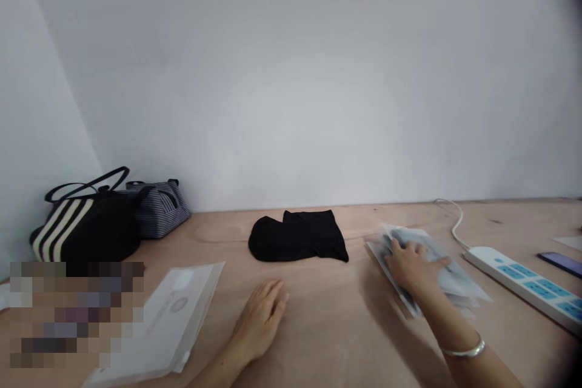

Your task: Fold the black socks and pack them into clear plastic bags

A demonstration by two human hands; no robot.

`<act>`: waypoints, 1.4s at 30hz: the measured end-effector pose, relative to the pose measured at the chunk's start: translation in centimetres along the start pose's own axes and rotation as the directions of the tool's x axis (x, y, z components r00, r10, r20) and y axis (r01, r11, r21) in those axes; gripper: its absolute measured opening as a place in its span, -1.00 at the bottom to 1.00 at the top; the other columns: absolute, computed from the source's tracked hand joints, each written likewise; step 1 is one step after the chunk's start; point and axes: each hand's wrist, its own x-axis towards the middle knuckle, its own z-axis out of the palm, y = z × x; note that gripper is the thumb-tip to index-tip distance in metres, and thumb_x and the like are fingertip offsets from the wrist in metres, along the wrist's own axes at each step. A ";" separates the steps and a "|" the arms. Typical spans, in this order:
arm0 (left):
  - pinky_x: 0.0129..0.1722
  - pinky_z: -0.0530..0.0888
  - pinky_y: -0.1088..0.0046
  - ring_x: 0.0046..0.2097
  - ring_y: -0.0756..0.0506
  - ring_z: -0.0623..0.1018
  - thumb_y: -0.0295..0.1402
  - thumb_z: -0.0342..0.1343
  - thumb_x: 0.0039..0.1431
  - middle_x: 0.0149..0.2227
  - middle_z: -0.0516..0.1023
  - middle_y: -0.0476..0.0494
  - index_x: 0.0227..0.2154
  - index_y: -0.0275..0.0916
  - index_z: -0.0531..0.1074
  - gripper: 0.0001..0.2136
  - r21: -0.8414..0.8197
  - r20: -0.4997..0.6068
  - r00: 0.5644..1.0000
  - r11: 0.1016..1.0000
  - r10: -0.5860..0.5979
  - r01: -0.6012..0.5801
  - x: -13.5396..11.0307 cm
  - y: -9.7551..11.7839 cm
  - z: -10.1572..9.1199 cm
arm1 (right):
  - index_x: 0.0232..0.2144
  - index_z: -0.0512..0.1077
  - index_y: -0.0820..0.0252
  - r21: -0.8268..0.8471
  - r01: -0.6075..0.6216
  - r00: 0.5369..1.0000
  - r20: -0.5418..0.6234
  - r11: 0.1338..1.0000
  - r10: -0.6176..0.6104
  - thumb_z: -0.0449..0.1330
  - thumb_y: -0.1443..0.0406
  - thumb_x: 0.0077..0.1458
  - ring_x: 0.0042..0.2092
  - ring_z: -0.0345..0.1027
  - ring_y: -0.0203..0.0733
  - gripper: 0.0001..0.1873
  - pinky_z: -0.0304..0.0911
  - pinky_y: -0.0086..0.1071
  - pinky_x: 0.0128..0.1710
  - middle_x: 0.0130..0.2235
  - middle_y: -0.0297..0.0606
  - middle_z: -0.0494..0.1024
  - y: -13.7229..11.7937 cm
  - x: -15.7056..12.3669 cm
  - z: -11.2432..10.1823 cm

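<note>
My right hand (416, 267) is over a small stack of frosted plastic bags (454, 279) with dark contents, fingers bent and partly spread on it. The stack's lower edge is blurred and seems lifted off the table; the thumb's grip is hidden. My left hand (261, 318) lies on the table, palm down, fingers stretched out, holding nothing. To its left lies a frosted zip bag (166, 321) with a printed mark and a slider at its lower corner. A flat black piece of cloth (297, 236) lies between and beyond the hands.
A black bag with white stripes (91, 227) and a striped pouch (159, 209) stand at the back left. On the right are a white power strip (522, 279) with its cable and a phone (561, 264). A pale wall (318, 85) borders the wooden table (327, 339).
</note>
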 end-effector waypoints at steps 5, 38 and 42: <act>0.07 0.23 0.27 0.11 -0.16 0.24 -0.20 -0.06 0.14 0.11 0.24 -0.17 0.04 -0.23 0.24 -0.59 0.142 -0.026 0.993 0.984 0.113 -0.108 1.2 -0.7 0.4 | -0.18 0.38 0.10 0.065 0.450 0.893 -0.041 0.891 -0.448 0.00 0.31 0.07 0.03 0.10 -0.03 -0.74 -0.18 -0.02 0.05 -0.03 -0.14 0.33 -5.0 -1.6 1.0; 0.10 0.04 0.05 0.18 -0.23 0.10 -0.11 -0.17 0.20 0.17 0.15 -0.14 0.09 -0.04 0.15 -0.59 0.214 0.218 0.970 0.965 0.105 -0.152 1.0 1.8 -3.5 | -0.04 0.33 0.20 0.540 0.592 0.661 0.101 0.599 -0.744 0.01 0.06 0.07 0.06 0.12 -0.02 -0.52 0.00 -0.16 0.02 0.03 -0.06 0.31 -7.2 -4.5 0.3; 0.10 -0.12 -0.11 0.23 -0.29 -0.15 0.06 -0.30 0.16 0.25 -0.16 -0.12 0.17 0.03 -0.13 -0.46 0.263 0.316 0.947 0.955 0.048 -0.137 0.9 0.9 -1.8 | 0.19 -0.11 0.04 0.479 0.606 0.604 0.243 0.636 -0.759 -0.13 -0.08 0.08 0.23 -0.38 0.10 -0.30 -0.39 0.15 0.09 0.24 -0.13 -0.14 -7.4 -5.4 2.8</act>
